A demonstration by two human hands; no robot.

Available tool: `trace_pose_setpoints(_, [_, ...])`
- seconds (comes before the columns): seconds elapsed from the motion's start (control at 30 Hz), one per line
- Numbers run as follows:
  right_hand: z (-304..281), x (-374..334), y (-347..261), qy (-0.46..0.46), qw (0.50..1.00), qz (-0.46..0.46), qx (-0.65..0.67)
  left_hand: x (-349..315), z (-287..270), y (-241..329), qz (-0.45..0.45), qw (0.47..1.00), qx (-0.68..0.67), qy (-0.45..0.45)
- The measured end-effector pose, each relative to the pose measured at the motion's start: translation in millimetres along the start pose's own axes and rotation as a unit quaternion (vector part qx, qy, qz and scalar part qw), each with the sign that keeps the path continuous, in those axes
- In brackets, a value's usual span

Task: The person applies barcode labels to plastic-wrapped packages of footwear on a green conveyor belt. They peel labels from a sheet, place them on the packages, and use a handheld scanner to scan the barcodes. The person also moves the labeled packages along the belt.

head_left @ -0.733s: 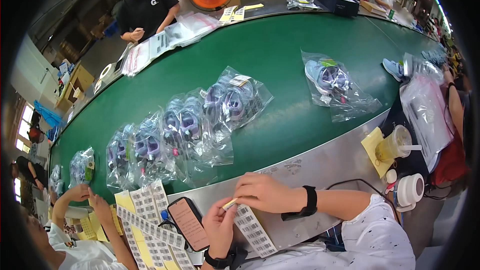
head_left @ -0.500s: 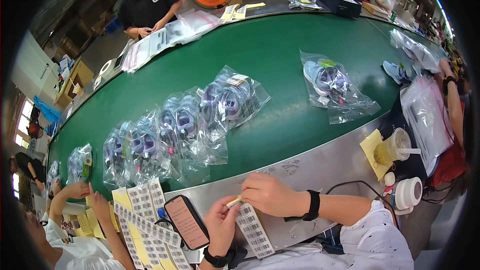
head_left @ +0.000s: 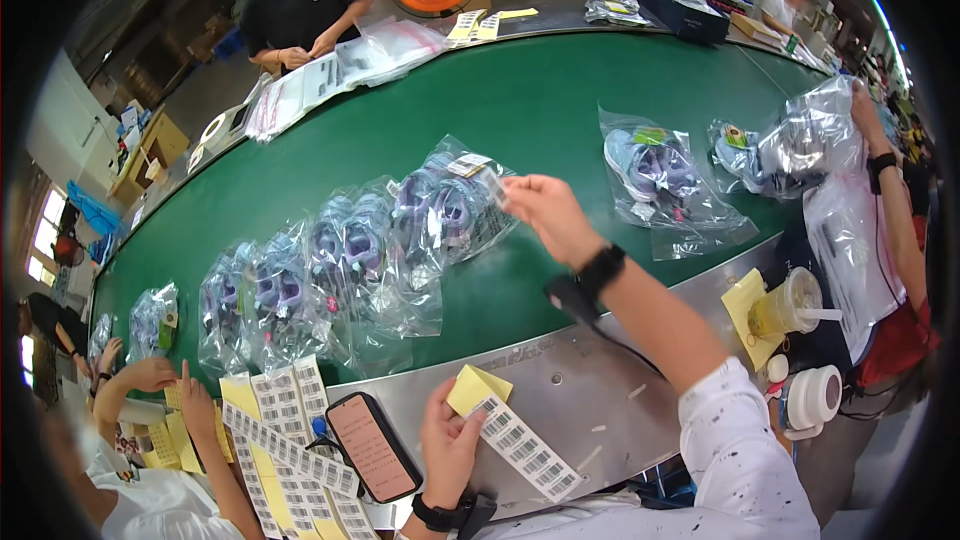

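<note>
My right hand reaches out over the green belt, pinching a small white barcode label at the edge of a bagged pair of shoes. Whether the label touches the bag, I cannot tell. Near the metal edge, my left hand grips a strip of barcode labels with a bare yellow backing end. Several more clear bags of light blue and purple shoes stand in a row to the left. Another bagged pair lies apart on the right.
Beside my left hand lie a phone and several label sheets. A drink cup and a white bottle stand at the right. Co-workers are at the left, the far side and the right, where a hand holds a clear bag.
My right hand has left the strip and moved up and forward with a label. The strip has tilted in my left hand. At right, a co-worker's bag has moved over a shoe.
</note>
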State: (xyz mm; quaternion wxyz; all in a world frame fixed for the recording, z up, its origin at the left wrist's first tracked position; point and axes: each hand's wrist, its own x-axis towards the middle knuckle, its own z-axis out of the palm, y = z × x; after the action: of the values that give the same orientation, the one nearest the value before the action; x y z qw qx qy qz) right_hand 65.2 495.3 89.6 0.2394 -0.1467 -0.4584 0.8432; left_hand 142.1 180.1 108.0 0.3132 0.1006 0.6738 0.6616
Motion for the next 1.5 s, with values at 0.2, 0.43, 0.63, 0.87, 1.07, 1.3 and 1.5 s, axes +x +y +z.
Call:
trace_pose_setpoints(0.2, [-50.4,45.6,41.4,0.142,0.984,0.087,-0.056,-2.4,-0.1,-6.5,0.014,1.000,0.009,0.020])
trace_pose_setpoints(0.43, [-38.3,36.9,59.6,0.243,0.895,0.003,-0.374,-3.9,-1.3,-9.0,-0.002,1.000,0.000,0.027])
trace_pose_setpoints(0.63, [-46.2,46.6,68.6,0.261,0.822,-0.027,-0.506,-3.3,4.6,-11.0,0.017,1.000,-0.014,0.016])
trace_pose_setpoints(0.87, [-38.6,45.1,77.4,0.266,0.783,-0.051,-0.560,-3.8,5.8,-10.9,0.025,1.000,-0.013,0.004])
trace_pose_setpoints(1.07, [-29.4,48.1,75.8,0.246,0.740,-0.009,-0.626,-3.6,8.2,-9.1,0.026,1.000,-0.004,-0.003])
trace_pose_setpoints(1.3, [-55.8,33.4,-5.6,0.073,0.654,0.032,-0.753,-3.3,11.6,-9.0,0.032,0.999,-0.009,-0.013])
trace_pose_setpoints(1.5, [-179.9,20.4,-85.3,0.194,0.658,-0.260,-0.679,-5.6,19.0,-9.1,0.034,0.996,-0.074,0.028])
